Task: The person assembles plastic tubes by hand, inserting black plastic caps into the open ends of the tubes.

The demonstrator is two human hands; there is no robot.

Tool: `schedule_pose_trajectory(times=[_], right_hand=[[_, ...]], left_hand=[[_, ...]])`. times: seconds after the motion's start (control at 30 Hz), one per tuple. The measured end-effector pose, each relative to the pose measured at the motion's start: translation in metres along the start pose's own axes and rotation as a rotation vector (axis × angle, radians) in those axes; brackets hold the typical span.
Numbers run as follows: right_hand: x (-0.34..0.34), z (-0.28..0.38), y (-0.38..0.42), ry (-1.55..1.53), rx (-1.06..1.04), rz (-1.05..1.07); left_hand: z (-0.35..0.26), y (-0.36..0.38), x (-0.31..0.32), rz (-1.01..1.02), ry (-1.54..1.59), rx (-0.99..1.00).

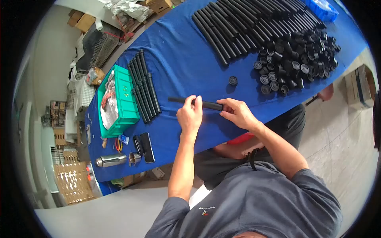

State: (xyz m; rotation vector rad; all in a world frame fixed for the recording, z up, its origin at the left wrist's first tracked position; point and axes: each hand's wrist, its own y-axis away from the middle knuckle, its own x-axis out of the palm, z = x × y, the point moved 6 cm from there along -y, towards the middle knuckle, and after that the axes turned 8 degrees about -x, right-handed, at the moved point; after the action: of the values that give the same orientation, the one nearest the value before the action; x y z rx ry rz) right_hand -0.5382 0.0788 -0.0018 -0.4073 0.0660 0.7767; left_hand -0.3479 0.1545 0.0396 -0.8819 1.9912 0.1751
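Observation:
A black plastic tube (212, 105) lies level between my two hands, just above the blue tablecloth (170, 55). My left hand (189, 116) is closed around its middle, and the free end sticks out to the left. The fingers and thumb of my right hand (241, 116) pinch the tube's right end; whether a cap is under them I cannot make out. A single round black cap (233, 81) stands on the cloth beyond my right hand. Further off are a heap of black caps (293, 65) and long rows of black tubes (234, 29).
Several black tubes with collars (145, 89) lie left of my hands, beside a green crate (127, 104) holding plastic-wrapped stuff. Nearer stand a phone (147, 148), a steel flask (111, 160) and a metal cup (134, 158). A blue bin (322, 11) sits at the far right corner.

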Motion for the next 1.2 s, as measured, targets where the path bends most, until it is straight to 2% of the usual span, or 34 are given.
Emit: schedule_pose_trajectory(times=[0.13, 0.23, 0.27, 0.37, 0.4, 0.5, 0.53, 0.63, 0.73, 0.93, 1.03, 1.13, 1.2], right_hand=[[0.001, 0.007, -0.001, -0.038, -0.052, 0.076], [-0.001, 0.01, 0.001, -0.201, -0.08, 0.123], [0.0, 0.009, 0.003, -0.262, -0.037, 0.132], [0.0, 0.004, 0.007, -0.434, 0.071, 0.154], [-0.001, 0.003, 0.008, -0.487, 0.098, 0.154], [0.001, -0.001, 0.009, -0.608, 0.134, 0.136], [0.001, -0.002, 0.008, -0.639, 0.136, 0.126], [0.002, -0.004, 0.007, -0.661, 0.115, 0.112], [-0.001, -0.006, 0.006, -0.626, 0.145, 0.11], [0.004, -0.011, 0.001, -0.699, 0.107, 0.078], [0.008, -0.018, -0.001, -0.589, 0.192, 0.125], [-0.004, -0.003, -0.003, -0.311, 0.008, 0.125], [0.003, 0.002, -0.002, -0.237, -0.101, 0.115]], left_hand=[[0.02, 0.04, -0.018, 0.221, 0.106, -0.194], [0.019, 0.065, -0.019, 0.413, 0.312, -0.449], [0.02, 0.07, -0.019, 0.417, 0.318, -0.454], [-0.002, 0.074, -0.031, 0.264, 0.085, -0.102], [-0.011, 0.075, -0.035, 0.239, -0.006, -0.106], [-0.03, 0.074, -0.034, 0.055, -0.172, 0.317], [-0.026, 0.074, -0.032, 0.072, -0.18, 0.285], [-0.025, 0.067, -0.027, 0.066, -0.197, 0.351], [-0.018, 0.058, -0.021, 0.133, -0.115, 0.258], [-0.029, 0.055, -0.022, 0.256, 0.051, 0.272], [-0.035, 0.056, -0.023, 0.301, 0.04, 0.217], [-0.033, 0.055, -0.032, 0.221, 0.139, 0.209], [-0.017, 0.051, -0.038, 0.202, 0.619, -0.076]])
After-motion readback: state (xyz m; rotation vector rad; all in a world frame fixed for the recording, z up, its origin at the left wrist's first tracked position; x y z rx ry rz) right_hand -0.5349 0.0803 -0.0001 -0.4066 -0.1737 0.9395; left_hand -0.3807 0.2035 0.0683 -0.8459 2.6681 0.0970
